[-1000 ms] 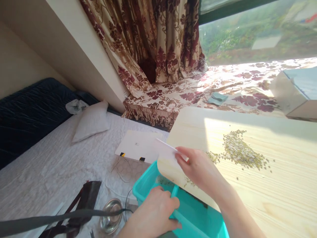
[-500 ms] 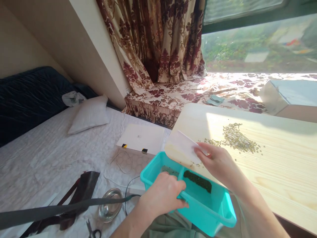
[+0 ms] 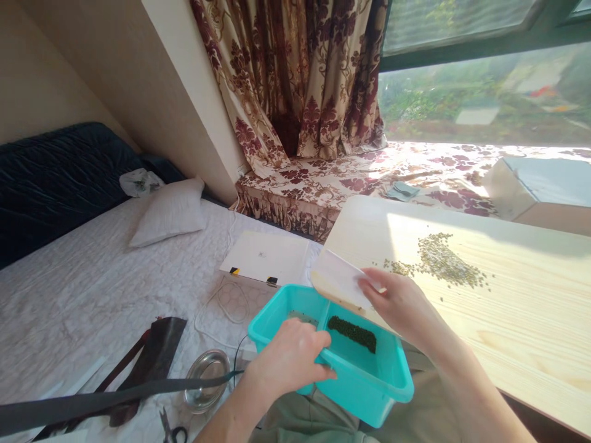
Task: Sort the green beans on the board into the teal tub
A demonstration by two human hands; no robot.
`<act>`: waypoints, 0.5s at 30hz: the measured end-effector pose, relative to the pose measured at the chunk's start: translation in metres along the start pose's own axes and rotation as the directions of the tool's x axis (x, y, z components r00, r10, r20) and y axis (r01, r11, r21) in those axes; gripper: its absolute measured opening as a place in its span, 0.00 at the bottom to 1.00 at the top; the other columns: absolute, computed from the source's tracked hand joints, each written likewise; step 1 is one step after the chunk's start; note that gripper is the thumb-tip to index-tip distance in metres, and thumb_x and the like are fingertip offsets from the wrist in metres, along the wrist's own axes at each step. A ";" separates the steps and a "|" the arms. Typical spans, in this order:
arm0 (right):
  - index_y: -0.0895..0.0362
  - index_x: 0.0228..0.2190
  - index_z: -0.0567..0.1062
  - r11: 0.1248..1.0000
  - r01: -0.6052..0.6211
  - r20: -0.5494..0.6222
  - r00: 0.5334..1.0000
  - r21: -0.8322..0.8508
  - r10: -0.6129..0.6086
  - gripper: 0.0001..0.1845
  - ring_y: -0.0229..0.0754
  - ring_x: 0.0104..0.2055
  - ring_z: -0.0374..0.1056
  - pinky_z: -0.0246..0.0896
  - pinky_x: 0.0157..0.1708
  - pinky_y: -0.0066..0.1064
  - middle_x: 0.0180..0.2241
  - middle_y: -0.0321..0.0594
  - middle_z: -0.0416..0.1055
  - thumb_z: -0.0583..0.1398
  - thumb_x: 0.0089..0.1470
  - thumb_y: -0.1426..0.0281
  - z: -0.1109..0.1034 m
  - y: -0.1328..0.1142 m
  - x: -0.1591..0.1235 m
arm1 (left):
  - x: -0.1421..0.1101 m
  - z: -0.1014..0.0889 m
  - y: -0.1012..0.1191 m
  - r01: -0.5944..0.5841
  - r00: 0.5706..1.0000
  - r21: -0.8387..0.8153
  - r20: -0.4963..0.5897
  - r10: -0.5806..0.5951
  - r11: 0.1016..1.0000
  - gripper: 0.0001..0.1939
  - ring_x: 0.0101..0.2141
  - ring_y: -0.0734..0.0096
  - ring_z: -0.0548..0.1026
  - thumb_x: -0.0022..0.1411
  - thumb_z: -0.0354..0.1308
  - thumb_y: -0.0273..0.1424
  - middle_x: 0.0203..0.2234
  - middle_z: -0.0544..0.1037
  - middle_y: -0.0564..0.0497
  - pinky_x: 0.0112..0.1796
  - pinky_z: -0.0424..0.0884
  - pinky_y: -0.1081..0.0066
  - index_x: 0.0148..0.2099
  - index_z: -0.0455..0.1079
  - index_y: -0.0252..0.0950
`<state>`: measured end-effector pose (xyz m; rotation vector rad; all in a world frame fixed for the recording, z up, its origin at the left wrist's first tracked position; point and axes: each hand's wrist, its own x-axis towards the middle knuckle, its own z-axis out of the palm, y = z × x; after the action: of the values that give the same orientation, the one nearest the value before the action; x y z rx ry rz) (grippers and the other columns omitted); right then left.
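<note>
My left hand (image 3: 295, 357) grips the near rim of a teal two-compartment bin (image 3: 364, 387), close to its divider. Small dark green beans (image 3: 353, 333) lie in a band along the far side of the bin's right compartment. Some pale grains (image 3: 302, 317) show in the left compartment, partly hidden by my hand. Between the thumb and fingers of my right hand (image 3: 392, 295) is a thin white card (image 3: 339, 277), held over the table's corner above the bin. A mixed pile of greenish beans and white grains (image 3: 446, 261) is spread on the wooden table (image 3: 521, 326).
On the bed to the left are a steel bowl (image 3: 207, 380), scissors (image 3: 170, 427), a dark strap (image 3: 115, 394), a flat white box (image 3: 265, 255) and a pillow (image 3: 168, 212). Behind the table, a grey cloth (image 3: 402, 191) and a large box (image 3: 549, 191) rest on the window ledge.
The bin has shifted left and slightly toward me, with my left hand still on it. The card in my right hand has dropped slightly, and the few beans beside it no longer show.
</note>
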<state>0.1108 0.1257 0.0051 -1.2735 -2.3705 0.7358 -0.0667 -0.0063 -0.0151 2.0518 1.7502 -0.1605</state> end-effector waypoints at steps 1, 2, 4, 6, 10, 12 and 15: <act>0.52 0.28 0.76 1.000 0.001 0.009 1.000 -0.003 -0.001 0.16 0.42 0.24 0.67 0.53 0.25 0.31 0.22 0.39 0.74 0.50 0.57 0.62 0.001 -0.001 0.001 | -0.001 0.000 -0.001 0.005 1.000 0.002 -0.008 -0.005 1.000 0.18 0.37 0.55 0.76 0.58 0.66 0.49 0.31 0.78 0.49 0.37 0.68 0.67 0.37 0.73 0.39; 0.52 0.27 0.75 1.000 0.006 0.022 1.000 -0.002 -0.006 0.16 0.42 0.24 0.67 0.53 0.25 0.31 0.22 0.39 0.73 0.50 0.57 0.62 0.002 -0.002 0.001 | -0.001 0.000 -0.001 0.009 1.000 0.004 -0.017 -0.009 1.000 0.18 0.37 0.56 0.76 0.58 0.66 0.49 0.31 0.78 0.49 0.37 0.67 0.67 0.37 0.73 0.39; 0.52 0.25 0.74 1.000 0.027 0.053 0.998 0.013 -0.028 0.16 0.41 0.23 0.66 0.53 0.25 0.30 0.20 0.38 0.71 0.51 0.56 0.62 0.001 -0.003 0.001 | -0.002 -0.001 -0.001 0.017 0.999 0.010 -0.033 -0.016 1.000 0.17 0.37 0.56 0.76 0.58 0.66 0.48 0.31 0.78 0.50 0.37 0.67 0.67 0.37 0.73 0.39; 0.52 0.26 0.75 0.998 0.043 0.079 0.996 0.039 -0.046 0.16 0.41 0.23 0.66 0.53 0.24 0.30 0.19 0.37 0.71 0.51 0.56 0.61 -0.001 -0.003 0.000 | -0.001 -0.002 -0.001 0.017 0.999 0.015 -0.040 -0.016 1.000 0.17 0.37 0.56 0.76 0.58 0.66 0.48 0.31 0.78 0.50 0.36 0.67 0.67 0.37 0.73 0.39; 0.52 0.29 0.76 0.997 -0.005 -0.035 0.999 0.075 0.007 0.17 0.40 0.21 0.64 0.54 0.24 0.31 0.20 0.36 0.71 0.51 0.56 0.58 -0.011 0.005 -0.003 | 0.001 -0.004 0.003 -0.003 0.999 0.029 -0.034 0.004 1.000 0.17 0.36 0.57 0.76 0.58 0.66 0.48 0.31 0.78 0.50 0.36 0.66 0.67 0.37 0.73 0.40; 0.52 0.29 0.76 0.995 -0.032 -0.122 0.992 0.098 0.043 0.17 0.40 0.21 0.63 0.55 0.24 0.31 0.20 0.35 0.70 0.51 0.56 0.58 -0.015 0.009 -0.003 | 0.002 -0.004 0.005 -0.008 1.000 0.034 -0.030 0.009 0.999 0.17 0.37 0.57 0.76 0.58 0.66 0.48 0.31 0.78 0.50 0.36 0.66 0.67 0.37 0.73 0.39; 0.52 0.30 0.76 0.989 -0.024 -0.166 0.985 0.143 0.048 0.17 0.39 0.21 0.64 0.57 0.25 0.31 0.20 0.35 0.71 0.52 0.56 0.58 -0.014 0.014 -0.002 | 0.002 -0.004 0.009 -0.010 1.000 0.032 -0.025 0.011 0.999 0.18 0.37 0.56 0.76 0.58 0.66 0.49 0.31 0.78 0.50 0.37 0.67 0.66 0.37 0.73 0.39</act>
<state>0.1293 0.1344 0.0080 -1.2692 -2.1280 0.7592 -0.0585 -0.0037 -0.0101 2.0940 1.7620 -0.1614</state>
